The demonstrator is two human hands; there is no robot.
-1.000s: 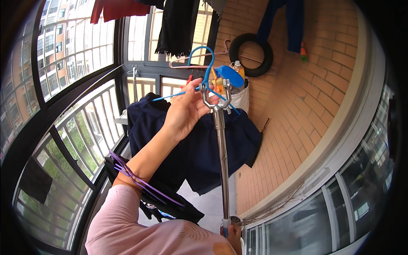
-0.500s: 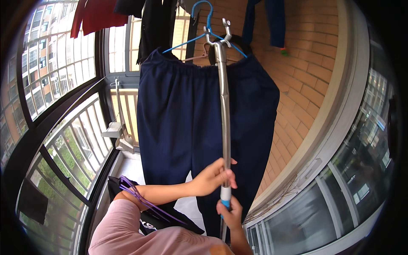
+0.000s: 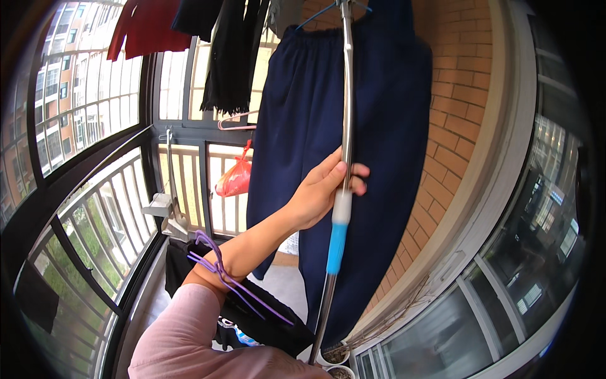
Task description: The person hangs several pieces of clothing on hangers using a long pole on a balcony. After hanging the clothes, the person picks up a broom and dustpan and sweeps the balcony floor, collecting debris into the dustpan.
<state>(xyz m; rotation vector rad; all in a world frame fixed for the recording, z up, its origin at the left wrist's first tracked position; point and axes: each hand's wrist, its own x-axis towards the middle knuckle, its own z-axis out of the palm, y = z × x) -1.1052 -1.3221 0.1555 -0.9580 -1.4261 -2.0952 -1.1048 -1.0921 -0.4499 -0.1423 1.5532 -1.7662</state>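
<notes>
My left hand [image 3: 323,189] is wrapped round a metal clothes pole [image 3: 348,101], just above its pale collar and blue sleeve [image 3: 338,249]. The pole slants up to dark navy trousers [image 3: 290,132] on a blue hanger [image 3: 315,17]; the pole's forked tip is cut off by the top edge. Those trousers hang behind the pole and my fingers. Over my left forearm hangs a purple hanger [image 3: 268,306] with a black garment [image 3: 180,265] below it. My right hand is out of sight.
Red [image 3: 151,28] and black [image 3: 230,60] clothes hang overhead at the left. A red plastic bag [image 3: 235,179] hangs by the barred window. A brick wall [image 3: 464,95] and sliding glass [image 3: 435,328] bound the right side. Plant pots [image 3: 334,355] stand low down.
The trousers and pole have risen, and the trousers' hanger is now near the top edge. My left hand has gone up with the pole. My right hand has left the view.
</notes>
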